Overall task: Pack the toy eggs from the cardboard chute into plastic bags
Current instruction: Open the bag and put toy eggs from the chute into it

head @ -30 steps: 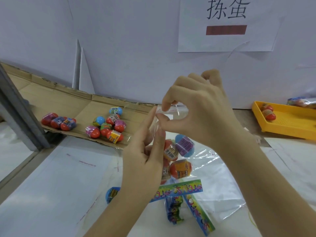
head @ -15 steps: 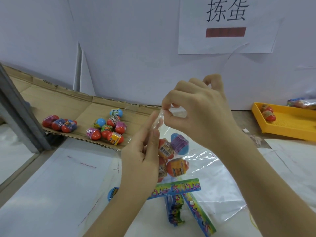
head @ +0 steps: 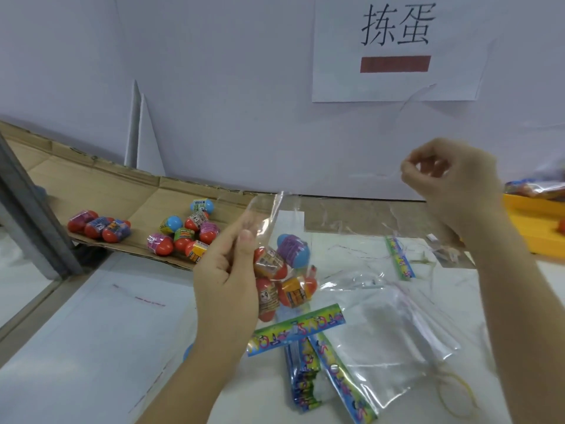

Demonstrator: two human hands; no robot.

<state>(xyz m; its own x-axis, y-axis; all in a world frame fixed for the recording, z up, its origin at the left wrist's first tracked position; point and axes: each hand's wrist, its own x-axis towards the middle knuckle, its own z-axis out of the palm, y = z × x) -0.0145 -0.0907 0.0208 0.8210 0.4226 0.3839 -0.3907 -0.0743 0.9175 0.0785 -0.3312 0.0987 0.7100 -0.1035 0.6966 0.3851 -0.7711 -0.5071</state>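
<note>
At 9 o'clock the cardboard chute (head: 128, 194) slopes down toward the bench (head: 91, 332). Three toy eggs (head: 99, 226) lie in a row on its lower lip. A looser cluster (head: 182, 240) sits just to their right.

Just left of centre, the left hand (head: 226, 276) rises from 6 o'clock with the forearm angled up and the palm turned inward. Its fingers (head: 246, 249) are closed on the gathered neck of a clear plastic bag (head: 263, 221), thumb pressed against the film. The bag hangs beside the palm, its open top flaring toward 12 o'clock. Four bagged eggs (head: 293, 252) sit in it, one blue and three orange-red.

Below the bag, toward 5 o'clock, printed header cards (head: 296, 328) overlap on the bench beside empty zip bags (head: 397, 332). A yellow rubber band (head: 458, 396) lies further right.

At 2 o'clock the right hand (head: 452, 185) is raised well apart from the bag, wrist bent. Its fingers (head: 412, 175) are curled in, thumb tip meeting forefinger. I cannot tell whether anything thin is pinched there. A yellow tray (head: 538, 228) sits at the 3 o'clock edge.
</note>
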